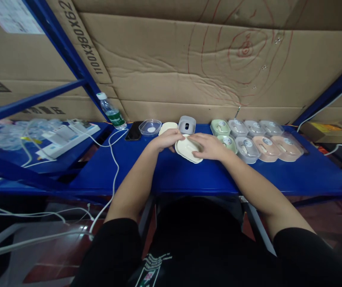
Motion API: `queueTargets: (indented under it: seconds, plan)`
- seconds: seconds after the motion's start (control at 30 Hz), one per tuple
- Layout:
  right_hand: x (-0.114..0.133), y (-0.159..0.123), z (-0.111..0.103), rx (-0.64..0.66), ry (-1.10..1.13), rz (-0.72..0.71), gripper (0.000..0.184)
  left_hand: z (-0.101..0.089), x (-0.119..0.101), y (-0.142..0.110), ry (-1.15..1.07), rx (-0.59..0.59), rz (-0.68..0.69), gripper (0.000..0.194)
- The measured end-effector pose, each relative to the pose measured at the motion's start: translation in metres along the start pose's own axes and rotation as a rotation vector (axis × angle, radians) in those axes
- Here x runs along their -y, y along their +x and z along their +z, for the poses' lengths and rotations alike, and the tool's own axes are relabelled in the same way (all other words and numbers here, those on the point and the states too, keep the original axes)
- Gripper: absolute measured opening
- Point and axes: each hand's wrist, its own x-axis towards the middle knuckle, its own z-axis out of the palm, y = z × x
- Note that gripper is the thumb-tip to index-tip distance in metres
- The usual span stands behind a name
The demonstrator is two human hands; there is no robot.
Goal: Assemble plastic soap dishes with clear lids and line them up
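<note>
Above the blue tabletop, a cream plastic dish with a wavy rim is tilted between my two hands. My left hand grips its left edge, the thumb near the rim. My right hand is closed on the other side, with fingers reaching into the hollow. Just behind my left hand lies another cream piece, partly covered by the hand. Next to it stands a grey piece with a dark oval opening. A clear shallow plastic cover rests further left.
Several lidded boxes in green, grey and pink stand in two rows at the right. A black phone, a water bottle and a white cable are at the left. Cardboard walls the back.
</note>
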Motion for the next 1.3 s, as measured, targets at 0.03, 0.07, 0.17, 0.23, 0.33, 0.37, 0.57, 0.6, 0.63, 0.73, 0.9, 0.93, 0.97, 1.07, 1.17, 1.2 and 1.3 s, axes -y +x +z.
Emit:
queueTargets:
  seconds: [0.03, 0.07, 0.17, 0.23, 0.33, 0.37, 0.57, 0.6, 0.63, 0.73, 0.9, 0.93, 0.97, 1.07, 1.17, 1.2, 1.3]
  plan:
    - [0.000, 0.000, 0.002, 0.046, -0.013, -0.020, 0.068, -0.003, 0.003, 0.000, 0.119, 0.031, -0.034, 0.021]
    - [0.000, 0.001, 0.003, 0.091, -0.022, -0.038, 0.065, -0.005, 0.006, 0.001, 0.232, 0.053, -0.066, 0.024]
    - [0.001, 0.002, 0.008, 0.207, -0.016, -0.073, 0.046, -0.008, 0.012, 0.005, 0.466, 0.053, -0.112, 0.040]
    - [0.003, 0.002, 0.009, 0.245, -0.006, -0.081, 0.036, -0.009, 0.014, 0.007, 0.571, -0.075, -0.041, 0.044]
    - [0.007, 0.003, 0.011, 0.248, -0.001, -0.089, 0.033, -0.007, 0.014, 0.008, 0.641, -0.353, 0.137, 0.030]
    - [0.007, 0.003, 0.011, 0.243, 0.002, -0.097, 0.034, -0.005, 0.014, 0.008, 0.634, -0.395, 0.186, 0.030]
    - [0.009, 0.005, 0.019, 0.221, 0.000, -0.122, 0.036, 0.009, 0.027, 0.018, 0.645, -0.197, 0.260, 0.055]
    - [0.009, 0.005, 0.020, 0.222, 0.000, -0.126, 0.036, 0.010, 0.030, 0.020, 0.645, -0.195, 0.251, 0.051]
    - [0.009, 0.005, 0.020, 0.221, 0.003, -0.130, 0.037, 0.010, 0.032, 0.023, 0.640, -0.203, 0.245, 0.046]
    - [0.006, 0.005, 0.017, 0.184, 0.027, -0.124, 0.039, 0.009, 0.034, 0.028, 0.610, -0.266, 0.234, 0.027]
    - [-0.002, 0.005, 0.011, 0.049, 0.027, -0.042, 0.038, 0.004, 0.030, 0.029, 0.545, -0.341, 0.224, 0.019]
    - [-0.003, 0.004, 0.010, 0.028, 0.020, -0.025, 0.037, 0.003, 0.030, 0.029, 0.529, -0.352, 0.215, 0.018]
    - [-0.004, 0.004, 0.009, 0.011, 0.014, -0.011, 0.036, 0.002, 0.030, 0.028, 0.517, -0.365, 0.201, 0.017]
    - [-0.006, 0.003, 0.007, -0.016, 0.004, 0.015, 0.037, -0.001, 0.030, 0.027, 0.499, -0.405, 0.163, 0.016]
    - [-0.007, 0.003, 0.004, -0.088, -0.005, 0.045, 0.042, -0.004, 0.028, 0.026, 0.441, -0.452, 0.170, 0.016]
    - [-0.007, 0.002, 0.003, -0.126, -0.005, 0.053, 0.044, -0.006, 0.026, 0.026, 0.399, -0.472, 0.178, 0.018]
    - [-0.009, 0.002, -0.002, -0.239, 0.005, 0.083, 0.053, -0.011, 0.017, 0.021, 0.233, -0.516, 0.222, 0.028]
